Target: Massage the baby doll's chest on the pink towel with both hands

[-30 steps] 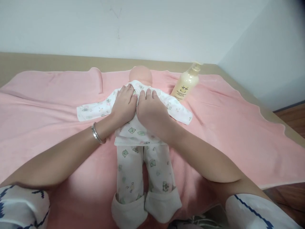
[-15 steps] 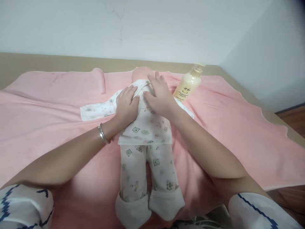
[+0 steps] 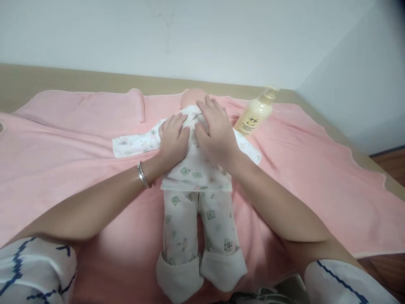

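A baby doll (image 3: 198, 171) in a white long-sleeved top and matching trousers, printed with green bears, lies on a pink blanket (image 3: 98, 207). Its smooth head (image 3: 190, 97) points away from me; its face is hidden. My left hand (image 3: 174, 138) rests on the left side of the doll's upper body, fingers stretched out. Over the upper right part lies my right hand (image 3: 218, 133), its fingers extended towards the head and the thumb spread. Neither hand grips anything. The sleeves reach out to both sides, and the trouser ends (image 3: 224, 268) are folded into wide white cuffs.
A pale yellow pump bottle (image 3: 253, 112) leans or lies tilted by the doll's right-hand sleeve. Beyond the blanket runs a beige surface edge (image 3: 95, 80) along a white wall (image 3: 202, 38). Brown wooden floor (image 3: 390, 164) shows at the far right.
The whole view has shifted slightly, so the doll, blanket and bottle appear a little further right. My right hand has slid slightly left relative to the doll; both hands remain on its upper body.
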The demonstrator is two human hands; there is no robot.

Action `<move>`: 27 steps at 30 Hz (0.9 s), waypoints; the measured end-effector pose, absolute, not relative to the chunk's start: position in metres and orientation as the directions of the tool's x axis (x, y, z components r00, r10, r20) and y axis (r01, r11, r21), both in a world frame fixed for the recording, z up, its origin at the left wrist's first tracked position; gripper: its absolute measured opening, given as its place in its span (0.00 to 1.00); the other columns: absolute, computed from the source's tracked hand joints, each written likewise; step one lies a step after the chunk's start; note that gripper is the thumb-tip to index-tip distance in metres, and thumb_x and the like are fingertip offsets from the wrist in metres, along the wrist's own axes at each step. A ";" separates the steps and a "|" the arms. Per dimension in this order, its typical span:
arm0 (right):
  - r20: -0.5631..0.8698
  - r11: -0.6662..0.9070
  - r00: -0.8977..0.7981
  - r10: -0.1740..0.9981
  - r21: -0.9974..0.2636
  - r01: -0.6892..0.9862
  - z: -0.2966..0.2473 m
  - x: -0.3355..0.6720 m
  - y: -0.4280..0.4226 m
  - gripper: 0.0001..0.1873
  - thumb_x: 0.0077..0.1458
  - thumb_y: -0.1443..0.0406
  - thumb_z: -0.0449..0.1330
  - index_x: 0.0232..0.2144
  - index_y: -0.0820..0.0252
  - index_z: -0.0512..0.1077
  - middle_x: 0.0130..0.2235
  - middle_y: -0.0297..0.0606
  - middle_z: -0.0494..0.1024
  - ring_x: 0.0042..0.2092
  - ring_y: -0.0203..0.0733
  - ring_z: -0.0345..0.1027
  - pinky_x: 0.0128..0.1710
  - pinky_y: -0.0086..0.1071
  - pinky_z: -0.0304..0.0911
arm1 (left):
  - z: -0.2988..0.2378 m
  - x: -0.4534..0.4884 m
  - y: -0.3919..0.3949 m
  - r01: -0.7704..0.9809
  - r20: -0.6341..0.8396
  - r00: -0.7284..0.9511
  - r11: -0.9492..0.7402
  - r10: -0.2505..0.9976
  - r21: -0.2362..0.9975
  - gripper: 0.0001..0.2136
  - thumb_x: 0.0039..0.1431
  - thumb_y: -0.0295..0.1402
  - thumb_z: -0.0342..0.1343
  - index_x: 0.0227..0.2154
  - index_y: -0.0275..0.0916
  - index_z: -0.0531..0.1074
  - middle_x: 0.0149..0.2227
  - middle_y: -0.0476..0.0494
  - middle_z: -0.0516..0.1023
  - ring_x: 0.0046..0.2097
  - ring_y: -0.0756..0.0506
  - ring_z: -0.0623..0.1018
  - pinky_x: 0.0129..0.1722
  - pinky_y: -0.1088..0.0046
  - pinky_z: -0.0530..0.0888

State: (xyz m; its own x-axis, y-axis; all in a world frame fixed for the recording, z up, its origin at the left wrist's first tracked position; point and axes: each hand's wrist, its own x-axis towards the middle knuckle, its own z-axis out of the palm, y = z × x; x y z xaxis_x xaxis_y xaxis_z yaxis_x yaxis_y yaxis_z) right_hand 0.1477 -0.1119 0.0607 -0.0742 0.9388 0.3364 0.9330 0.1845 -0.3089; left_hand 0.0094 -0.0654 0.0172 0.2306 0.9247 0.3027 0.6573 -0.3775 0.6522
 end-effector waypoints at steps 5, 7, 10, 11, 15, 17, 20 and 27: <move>0.286 0.110 -0.007 0.958 -0.343 0.933 0.054 0.141 -0.114 0.32 0.66 0.67 0.46 0.70 0.64 0.63 0.76 0.53 0.54 0.78 0.66 0.39 0.72 0.72 0.44 | 0.016 0.009 -0.064 0.656 0.326 0.240 -0.400 0.914 0.640 0.26 0.67 0.37 0.41 0.63 0.44 0.72 0.70 0.43 0.71 0.73 0.39 0.66 0.77 0.51 0.57; 0.252 0.088 0.011 0.968 -0.377 0.922 0.054 0.141 -0.114 0.32 0.66 0.66 0.47 0.69 0.68 0.63 0.76 0.56 0.54 0.78 0.69 0.39 0.72 0.71 0.47 | 0.016 0.009 -0.065 0.649 0.319 0.239 -0.395 0.917 0.650 0.27 0.66 0.36 0.41 0.64 0.41 0.72 0.70 0.41 0.70 0.73 0.39 0.66 0.77 0.51 0.56; 0.283 0.085 0.039 0.958 -0.414 0.906 0.063 0.144 -0.116 0.34 0.65 0.68 0.46 0.72 0.66 0.59 0.78 0.51 0.50 0.79 0.65 0.35 0.73 0.67 0.49 | 0.018 0.011 -0.065 0.636 0.302 0.236 -0.381 0.924 0.671 0.27 0.65 0.35 0.42 0.64 0.41 0.72 0.71 0.42 0.70 0.73 0.39 0.65 0.77 0.51 0.55; 0.308 0.089 0.047 0.950 -0.413 0.906 0.065 0.144 -0.116 0.35 0.65 0.69 0.46 0.73 0.64 0.57 0.78 0.48 0.48 0.79 0.63 0.34 0.74 0.66 0.48 | 0.018 0.011 -0.065 0.633 0.296 0.230 -0.374 0.927 0.678 0.27 0.65 0.35 0.42 0.64 0.42 0.72 0.71 0.43 0.70 0.74 0.39 0.65 0.78 0.52 0.55; 0.338 0.108 0.022 0.941 -0.361 0.926 0.056 0.142 -0.113 0.33 0.66 0.69 0.47 0.72 0.64 0.60 0.77 0.49 0.53 0.79 0.63 0.37 0.75 0.66 0.46 | 0.017 0.011 -0.065 0.620 0.306 0.213 -0.371 0.928 0.691 0.27 0.65 0.35 0.43 0.63 0.41 0.74 0.70 0.43 0.71 0.73 0.39 0.66 0.77 0.52 0.56; 0.307 0.111 0.000 0.952 -0.344 0.932 0.048 0.140 -0.111 0.32 0.66 0.69 0.48 0.70 0.69 0.62 0.75 0.55 0.56 0.78 0.65 0.43 0.75 0.66 0.46 | 0.016 0.011 -0.064 0.611 0.326 0.212 -0.385 0.921 0.692 0.27 0.65 0.35 0.43 0.62 0.41 0.74 0.69 0.42 0.72 0.72 0.38 0.67 0.76 0.51 0.57; 0.337 0.151 -0.026 0.941 -0.352 0.924 0.049 0.139 -0.113 0.34 0.65 0.70 0.48 0.72 0.65 0.61 0.76 0.51 0.55 0.78 0.62 0.44 0.75 0.65 0.48 | 0.015 0.011 -0.063 0.602 0.337 0.209 -0.393 0.918 0.696 0.26 0.64 0.34 0.44 0.61 0.43 0.75 0.68 0.44 0.73 0.71 0.38 0.68 0.76 0.50 0.58; 0.371 0.167 -0.019 0.928 -0.371 0.914 0.052 0.138 -0.112 0.34 0.63 0.73 0.47 0.71 0.68 0.62 0.76 0.51 0.57 0.78 0.58 0.44 0.77 0.60 0.47 | 0.013 0.011 -0.061 0.592 0.354 0.214 -0.410 0.910 0.694 0.24 0.65 0.33 0.45 0.60 0.43 0.75 0.67 0.44 0.75 0.71 0.37 0.69 0.76 0.50 0.59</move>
State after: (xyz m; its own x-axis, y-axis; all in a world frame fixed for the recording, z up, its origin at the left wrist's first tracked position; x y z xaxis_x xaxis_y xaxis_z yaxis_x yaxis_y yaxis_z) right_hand 0.1377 -0.1124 0.0519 -0.0190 0.9284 0.3711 0.9136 0.1669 -0.3707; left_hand 0.0106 -0.0606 0.0128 0.2145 0.9102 0.3542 0.5925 -0.4096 0.6937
